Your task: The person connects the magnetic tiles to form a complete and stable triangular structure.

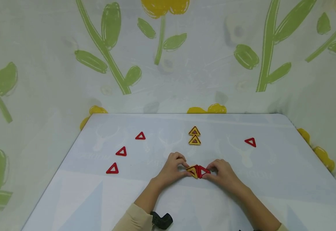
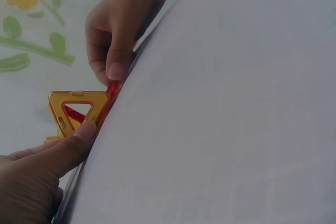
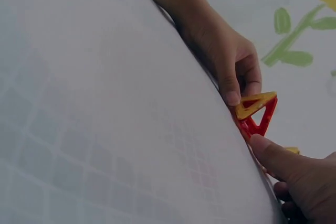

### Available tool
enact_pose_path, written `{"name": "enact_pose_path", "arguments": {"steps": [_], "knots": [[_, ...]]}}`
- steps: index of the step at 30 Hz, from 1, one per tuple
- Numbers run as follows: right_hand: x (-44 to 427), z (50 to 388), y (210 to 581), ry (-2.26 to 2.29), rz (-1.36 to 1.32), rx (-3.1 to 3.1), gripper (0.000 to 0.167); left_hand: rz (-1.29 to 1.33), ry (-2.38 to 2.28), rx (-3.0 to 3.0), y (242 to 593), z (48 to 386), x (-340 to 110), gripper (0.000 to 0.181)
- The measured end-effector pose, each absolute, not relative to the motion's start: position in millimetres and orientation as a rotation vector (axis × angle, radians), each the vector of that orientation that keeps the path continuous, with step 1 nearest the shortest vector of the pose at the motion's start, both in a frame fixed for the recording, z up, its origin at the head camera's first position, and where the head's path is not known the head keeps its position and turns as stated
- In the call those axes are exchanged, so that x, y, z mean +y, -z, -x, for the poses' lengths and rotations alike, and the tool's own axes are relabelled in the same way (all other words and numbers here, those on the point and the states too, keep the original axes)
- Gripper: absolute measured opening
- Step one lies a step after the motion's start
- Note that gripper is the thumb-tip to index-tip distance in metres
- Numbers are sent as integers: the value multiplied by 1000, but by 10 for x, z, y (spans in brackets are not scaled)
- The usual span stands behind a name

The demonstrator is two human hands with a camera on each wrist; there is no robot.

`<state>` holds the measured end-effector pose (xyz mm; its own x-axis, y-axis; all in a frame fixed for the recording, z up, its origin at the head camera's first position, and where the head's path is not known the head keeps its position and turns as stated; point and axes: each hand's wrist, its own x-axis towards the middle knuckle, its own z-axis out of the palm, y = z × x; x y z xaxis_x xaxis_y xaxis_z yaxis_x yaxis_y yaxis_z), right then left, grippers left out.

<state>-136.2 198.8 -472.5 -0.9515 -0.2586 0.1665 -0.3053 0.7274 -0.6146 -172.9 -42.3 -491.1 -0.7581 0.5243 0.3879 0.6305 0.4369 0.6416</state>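
Between the two hands a yellow triangle tile and a red triangle tile meet, with more red between them. My left hand pinches the yellow tile's outer end; my right hand pinches the red one's outer end. In the left wrist view the yellow tile stands tilted up, the left thumb on its lower corner. In the right wrist view the yellow tile and a red tile lean together, and the right thumb touches the red one. Part of the joined tiles is hidden by fingers.
Two yellow triangles touch one above the other behind the hands. Three red triangles lie apart at the left, and one red triangle lies at the back right. The white table meets a flower-patterned cloth at its back edge.
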Motion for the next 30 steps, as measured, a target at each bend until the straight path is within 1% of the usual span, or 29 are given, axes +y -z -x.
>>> {"name": "enact_pose_path", "arguments": {"steps": [9, 15, 27, 30], "knots": [[2027, 1378, 4837, -991, -639, -2640, 27, 1029, 1229, -2536, 4890, 1713, -424, 24], [2016, 1391, 4899, -1048, -773, -2422, 34, 1027, 1228, -2534, 4895, 1712, -417, 24], [1907, 1399, 4954, -1191, -838, -2236, 43, 1037, 1185, -2548, 4902, 1707, -411, 22], [1903, 1417, 4975, -1193, -877, -2210, 43, 1056, 1173, -2519, 4901, 1714, -408, 21]]}}
